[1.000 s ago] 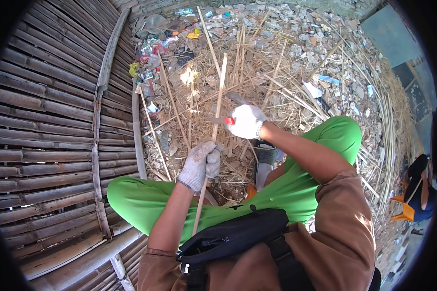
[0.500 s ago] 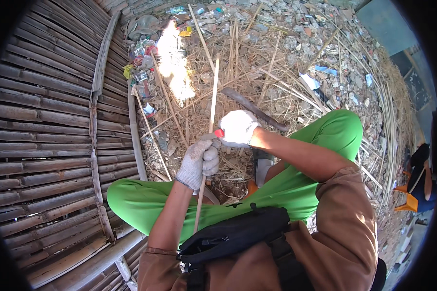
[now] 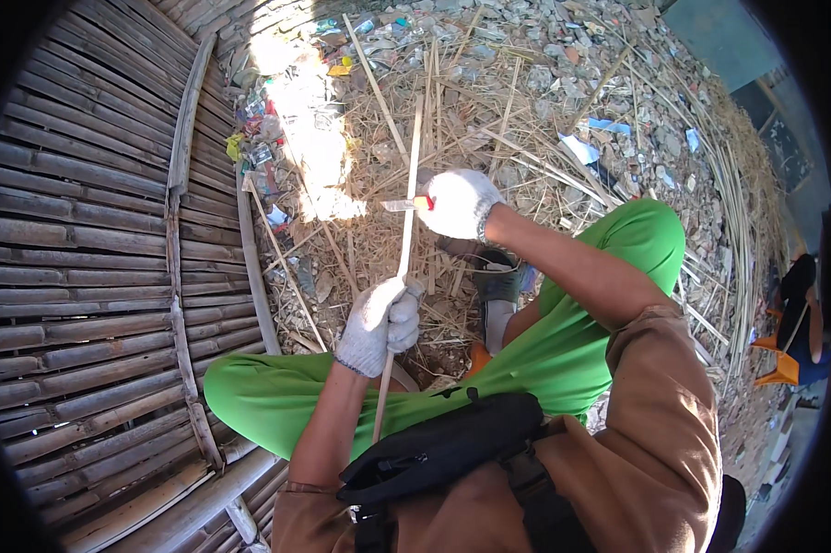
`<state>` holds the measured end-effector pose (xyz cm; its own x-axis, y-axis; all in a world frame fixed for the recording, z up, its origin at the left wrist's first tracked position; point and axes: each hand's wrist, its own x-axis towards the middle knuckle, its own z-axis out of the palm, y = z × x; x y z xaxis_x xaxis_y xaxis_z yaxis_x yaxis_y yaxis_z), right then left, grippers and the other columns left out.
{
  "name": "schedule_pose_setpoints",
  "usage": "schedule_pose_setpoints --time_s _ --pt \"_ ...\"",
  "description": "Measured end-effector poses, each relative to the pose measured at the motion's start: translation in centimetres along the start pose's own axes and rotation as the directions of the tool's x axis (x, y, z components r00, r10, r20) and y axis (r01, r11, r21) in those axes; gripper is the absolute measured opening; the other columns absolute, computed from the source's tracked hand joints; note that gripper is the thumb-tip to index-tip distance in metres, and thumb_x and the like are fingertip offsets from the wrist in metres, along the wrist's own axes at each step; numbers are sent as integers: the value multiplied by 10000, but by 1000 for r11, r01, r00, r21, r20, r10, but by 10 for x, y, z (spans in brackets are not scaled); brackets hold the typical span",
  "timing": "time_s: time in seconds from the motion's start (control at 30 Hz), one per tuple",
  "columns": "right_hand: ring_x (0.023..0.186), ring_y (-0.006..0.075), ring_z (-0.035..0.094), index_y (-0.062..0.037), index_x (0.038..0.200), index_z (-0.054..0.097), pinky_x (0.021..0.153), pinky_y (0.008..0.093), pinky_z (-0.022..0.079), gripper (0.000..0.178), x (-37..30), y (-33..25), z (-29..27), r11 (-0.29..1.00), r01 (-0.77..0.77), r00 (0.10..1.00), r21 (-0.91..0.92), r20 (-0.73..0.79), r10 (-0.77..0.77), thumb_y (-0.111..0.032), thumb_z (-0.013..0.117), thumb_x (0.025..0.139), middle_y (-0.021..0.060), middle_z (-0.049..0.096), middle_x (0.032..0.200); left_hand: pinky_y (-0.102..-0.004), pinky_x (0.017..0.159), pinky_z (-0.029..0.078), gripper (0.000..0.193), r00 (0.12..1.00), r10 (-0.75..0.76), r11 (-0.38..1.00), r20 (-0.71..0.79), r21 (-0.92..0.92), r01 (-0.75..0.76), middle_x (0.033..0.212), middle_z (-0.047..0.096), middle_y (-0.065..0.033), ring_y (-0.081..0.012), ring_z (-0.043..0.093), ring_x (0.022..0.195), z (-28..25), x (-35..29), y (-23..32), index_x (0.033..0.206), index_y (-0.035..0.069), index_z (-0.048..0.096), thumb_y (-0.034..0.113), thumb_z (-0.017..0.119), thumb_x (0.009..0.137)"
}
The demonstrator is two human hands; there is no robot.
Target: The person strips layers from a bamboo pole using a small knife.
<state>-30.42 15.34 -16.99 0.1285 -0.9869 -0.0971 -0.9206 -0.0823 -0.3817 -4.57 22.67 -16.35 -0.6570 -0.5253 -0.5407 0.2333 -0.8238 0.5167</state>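
Observation:
My left hand (image 3: 377, 324), in a white knit glove, is closed around a long, thin bamboo strip (image 3: 416, 138). The strip runs from over my lap up and away from me. Farther along it, my gloved right hand (image 3: 463, 205) grips a knife (image 3: 397, 205) with a red handle; most of the handle is hidden in the fist. The short blade points left and lies across the strip; whether it bites into the bamboo I cannot tell.
A bamboo slat wall (image 3: 75, 276) rises on the left. Loose bamboo strips (image 3: 376, 88), straw and rubble cover the ground ahead. A blue-white scrap (image 3: 579, 150) lies to the right. Another person (image 3: 796, 309) sits at the far right by an orange stool (image 3: 778, 362).
My right hand has moved the knife away from my left hand, farther up the strip. My left hand still grips the strip and has shifted only slightly.

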Motion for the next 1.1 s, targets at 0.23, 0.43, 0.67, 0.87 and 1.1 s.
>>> schedule_pose_setpoints --time_s 0.23,0.43,0.67,0.87,1.1 --pt "731 419 725 -63 768 779 710 511 583 526 -26 -34 30 990 139 981 34 131 -142 -489 555 981 193 725 739 -274 393 290 279 999 35 999 -32 -20 -35 663 426 36 -89 360 451 -13 5 1 1161 2 624 264 542 1113" --pt "745 405 736 -90 762 788 711 502 599 437 -10 -19 23 988 137 989 -73 74 -132 -454 611 927 174 740 752 -267 397 295 252 996 78 997 -30 -7 -78 677 440 32 -86 374 464 -11 6 1 1134 18 615 266 574 1107" --pt "822 379 759 -130 815 810 754 498 610 290 -5 -2 18 1000 13 999 -28 39 -12 -393 690 848 163 773 847 -258 402 301 270 990 82 987 -114 144 -66 683 461 38 -76 387 469 6 0 -1 1118 37 606 307 596 1110" --pt "905 398 782 -87 941 825 827 504 627 330 12 19 15 991 -117 989 -69 77 122 -376 691 856 206 792 965 -259 400 309 270 989 58 979 -134 200 -30 681 460 38 -77 390 461 9 -6 -4 1112 42 601 311 582 1116" --pt "1013 414 772 -34 1028 823 908 521 614 472 23 47 -24 965 -244 961 -95 111 254 -437 604 922 251 786 1043 -253 394 313 272 994 7 958 -110 287 25 686 469 30 -82 404 463 10 -21 -13 1119 40 592 311 573 1118"
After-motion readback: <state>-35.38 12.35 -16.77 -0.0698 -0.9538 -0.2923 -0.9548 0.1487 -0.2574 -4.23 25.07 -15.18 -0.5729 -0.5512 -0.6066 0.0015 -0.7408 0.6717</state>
